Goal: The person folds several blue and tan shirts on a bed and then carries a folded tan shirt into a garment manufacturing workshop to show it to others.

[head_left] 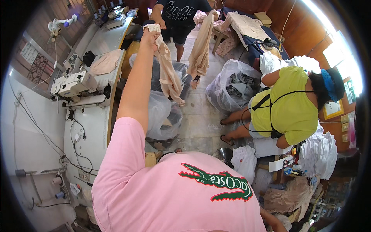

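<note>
My left hand [149, 35] is stretched far forward and shut on the top end of a long beige cloth [169, 75], which hangs down over a clear plastic bag. A person in a dark shirt [179, 15] stands just beyond, one hand [160, 24] touching the same cloth near my fingers. A second beige garment [201, 48] hangs at that person's other side. Only part of my right forearm [272, 221] shows at the lower edge; the hand itself is hidden.
A white sewing machine [73, 86] stands on a long white table [91, 127] at left, with beige cloth [105, 63] behind it. Clear bags of fabric [162, 114] [232, 87] sit on the tiled floor. A person in a yellow-green top [288, 110] sits at right beside stacked white cloth [320, 154].
</note>
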Demonstrator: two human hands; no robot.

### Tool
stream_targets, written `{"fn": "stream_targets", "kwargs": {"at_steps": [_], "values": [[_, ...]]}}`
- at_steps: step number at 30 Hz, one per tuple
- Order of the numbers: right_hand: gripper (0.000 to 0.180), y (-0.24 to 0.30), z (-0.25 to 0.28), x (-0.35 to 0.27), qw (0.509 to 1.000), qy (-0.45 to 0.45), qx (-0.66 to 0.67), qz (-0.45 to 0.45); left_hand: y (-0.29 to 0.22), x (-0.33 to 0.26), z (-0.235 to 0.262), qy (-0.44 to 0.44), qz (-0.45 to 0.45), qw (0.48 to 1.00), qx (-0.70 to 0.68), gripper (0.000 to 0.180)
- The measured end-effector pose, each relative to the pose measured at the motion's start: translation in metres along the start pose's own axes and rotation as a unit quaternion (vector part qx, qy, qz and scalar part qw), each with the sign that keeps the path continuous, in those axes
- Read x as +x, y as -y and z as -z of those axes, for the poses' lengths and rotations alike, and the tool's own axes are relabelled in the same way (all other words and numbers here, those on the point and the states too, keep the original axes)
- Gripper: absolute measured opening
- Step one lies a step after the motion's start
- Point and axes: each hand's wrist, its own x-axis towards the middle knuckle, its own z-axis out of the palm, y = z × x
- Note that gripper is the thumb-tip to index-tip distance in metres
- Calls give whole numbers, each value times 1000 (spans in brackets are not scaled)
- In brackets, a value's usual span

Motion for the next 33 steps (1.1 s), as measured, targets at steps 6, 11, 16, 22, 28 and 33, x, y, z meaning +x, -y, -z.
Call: {"fn": "stream_targets", "kwargs": {"at_steps": [6, 11, 16, 22, 28, 33], "values": [[25, 15, -17, 10, 1000, 11, -9, -2, 4, 8, 9, -20, 19, 1000, 2, 54], [25, 27, -22, 22, 999, 19, -17, 22, 0, 8, 23, -12, 3, 1000, -6, 59], [25, 66, -57, 82, 994, 27, -22, 102, -9, -10, 36, -23, -69, 996, 61, 69], [25, 223, -74, 174, 976, 0, -16, 219, 24, -114, 105, -131, 35, 959, 248, 64], [38, 467, -56, 273, 875, -31, 95, 475, 172, -331, 190, -78, 368, 920, 105, 45], [50, 647, -104, 368, 803, -113, 288, 510, 194, -469, 144, -261, 465, 845, -32, 43]]}}
